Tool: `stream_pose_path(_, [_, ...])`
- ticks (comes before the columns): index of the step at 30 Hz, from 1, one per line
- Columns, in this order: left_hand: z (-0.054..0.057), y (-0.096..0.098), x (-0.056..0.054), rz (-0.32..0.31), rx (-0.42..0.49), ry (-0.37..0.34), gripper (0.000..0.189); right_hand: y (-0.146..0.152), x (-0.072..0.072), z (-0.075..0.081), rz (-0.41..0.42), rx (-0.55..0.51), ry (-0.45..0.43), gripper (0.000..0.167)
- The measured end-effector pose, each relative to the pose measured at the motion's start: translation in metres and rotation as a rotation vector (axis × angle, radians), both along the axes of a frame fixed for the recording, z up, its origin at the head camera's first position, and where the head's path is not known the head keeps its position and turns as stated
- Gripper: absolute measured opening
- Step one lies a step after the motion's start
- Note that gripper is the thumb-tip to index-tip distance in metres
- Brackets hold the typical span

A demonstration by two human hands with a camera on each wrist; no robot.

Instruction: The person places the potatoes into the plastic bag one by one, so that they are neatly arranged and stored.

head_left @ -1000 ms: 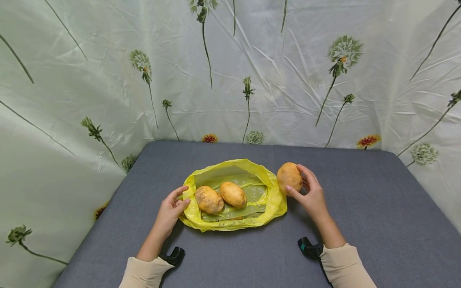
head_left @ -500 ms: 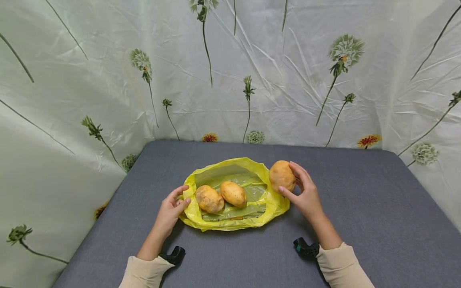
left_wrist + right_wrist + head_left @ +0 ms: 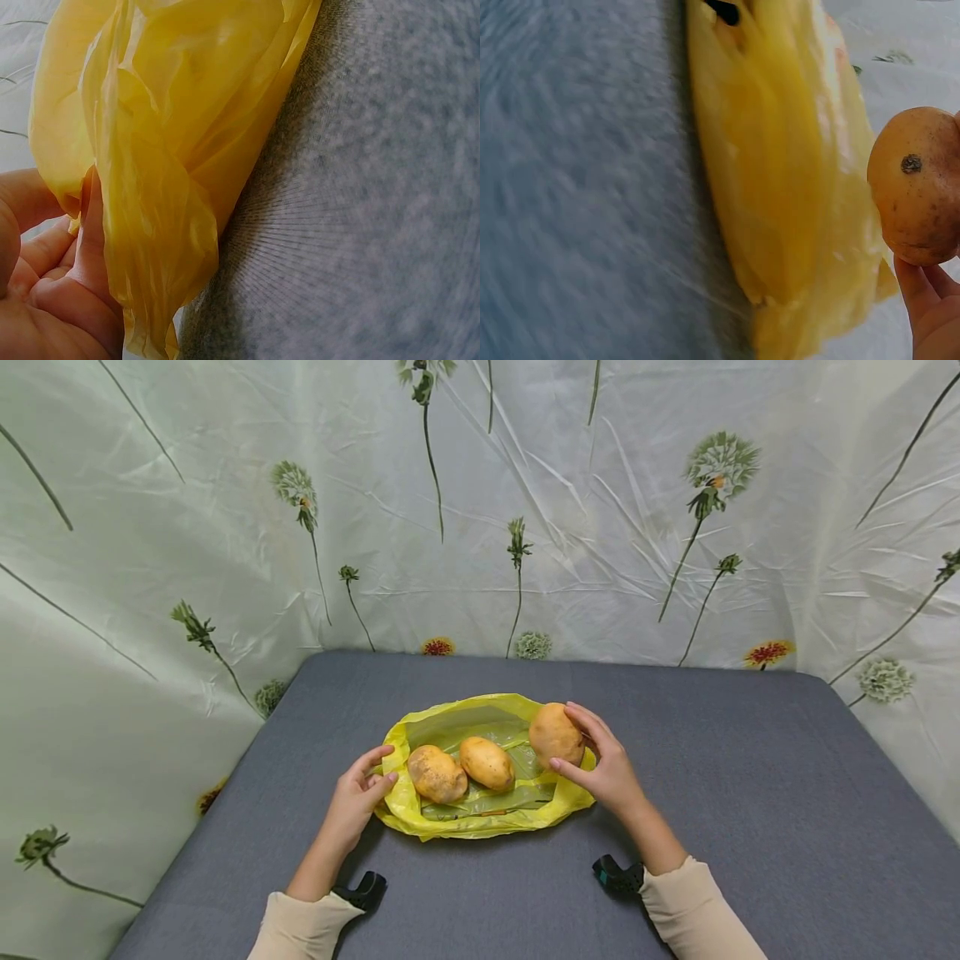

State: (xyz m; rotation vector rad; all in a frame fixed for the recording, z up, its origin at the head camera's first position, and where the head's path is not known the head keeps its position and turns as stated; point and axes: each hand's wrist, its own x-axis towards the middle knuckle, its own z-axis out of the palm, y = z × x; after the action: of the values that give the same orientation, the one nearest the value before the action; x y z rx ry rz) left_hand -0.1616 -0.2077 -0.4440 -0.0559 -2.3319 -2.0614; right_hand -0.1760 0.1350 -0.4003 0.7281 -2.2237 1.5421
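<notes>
A yellow plastic bag (image 3: 480,828) lies with its mouth spread wide on the grey surface. Two potatoes rest inside it: a blotchy potato (image 3: 437,774) at the left and a smoother potato (image 3: 487,764) beside it. My left hand (image 3: 356,797) pinches the bag's left rim between thumb and fingers; the left wrist view shows the yellow film (image 3: 161,187) caught there. Over the right part of the bag's mouth, my right hand (image 3: 607,768) grips a third, rounder potato (image 3: 555,735). A dark spot marks this potato's skin in the right wrist view.
The padded grey tabletop (image 3: 750,793) extends around the bag. Behind and to the left hangs a pale curtain (image 3: 600,510) printed with dandelions. Black wrist devices (image 3: 618,875) jut from both sleeves just above the surface.
My right hand has carried the round potato leftward, from beside the bag's right edge to over its mouth. My left hand stays at the left rim.
</notes>
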Motion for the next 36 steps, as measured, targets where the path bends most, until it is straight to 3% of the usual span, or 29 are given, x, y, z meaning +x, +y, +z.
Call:
stream_pose_path(15, [-0.002, -0.001, -0.001, 0.0, -0.007, -0.005, 0.046, -0.012, -0.01, -0.013, 0.116, 0.086, -0.102, 0.063])
stream_pose_path(23, [-0.002, 0.0, 0.001, 0.004, -0.014, 0.001, 0.045, -0.015, -0.009, -0.013, 0.114, 0.113, -0.164, 0.062])
stream_pose_path(36, [-0.001, 0.0, 0.001, -0.001, -0.009, 0.004, 0.044, -0.015, -0.011, -0.015, 0.137, 0.094, -0.073, 0.057])
